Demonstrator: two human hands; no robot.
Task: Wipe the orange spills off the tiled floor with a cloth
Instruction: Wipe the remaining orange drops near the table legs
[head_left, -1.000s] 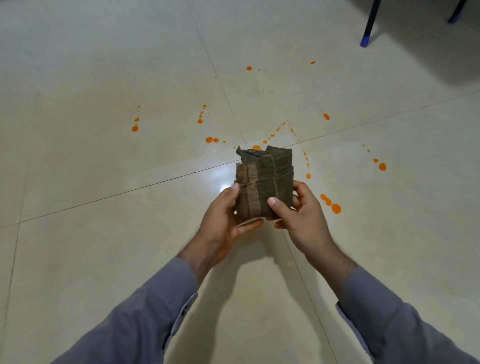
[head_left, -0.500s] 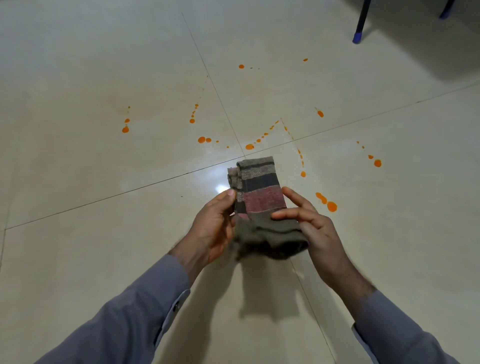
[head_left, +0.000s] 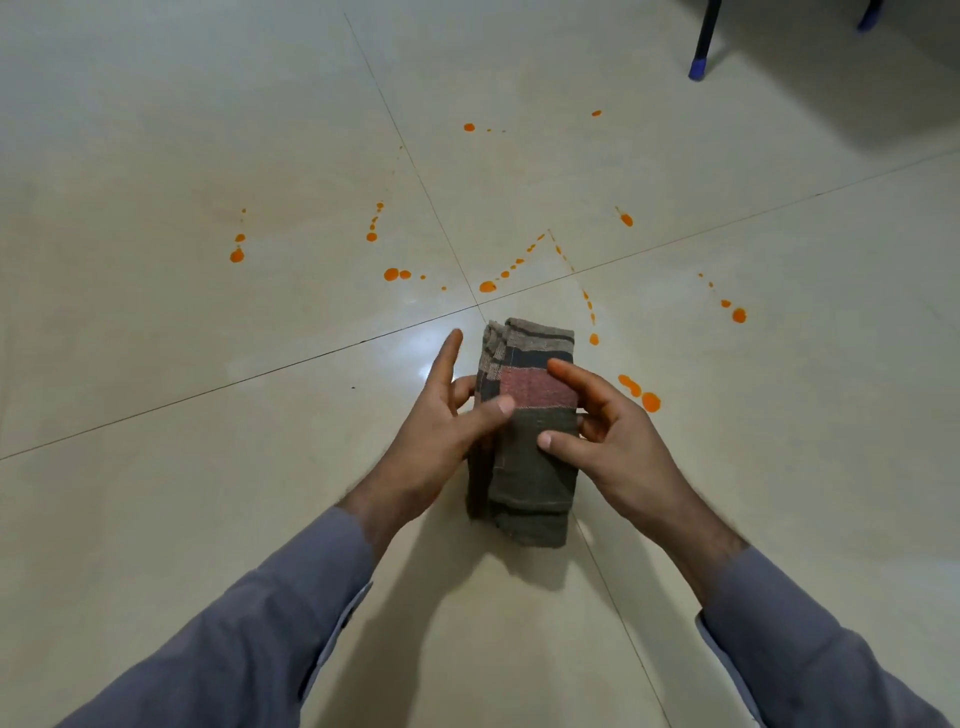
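Orange spills dot the floor, but the folded, striped woven cloth (head_left: 527, 431) in grey, dark blue, dull red and olive bands is held above them between two bare hands. The left hand (head_left: 441, 431) grips the cloth's left edge: its thumb presses on the front face near the red band, curled fingers show behind the edge, and the index finger points up and away, clear of the fabric. The right hand (head_left: 618, 441) holds the right edge, thumb flat on the olive part, index finger lying across the red band, the other fingers loosely bent beside the edge. Both hands are thus partly closed on the cloth, which hangs long and upright with its lower end loose below them. Grey-blue shirt sleeves (head_left: 270, 623) cover both forearms to the wrists.

Under the cloth, a shadow falls on the glossy cream tiled floor (head_left: 156, 467), close to where four tiles meet. Orange droplets and short trails (head_left: 639, 392) lie scattered just to the right of the hands, beyond the cloth's top, and farther left. A dark chair leg with a blue foot (head_left: 698, 65) stands far off at upper right.
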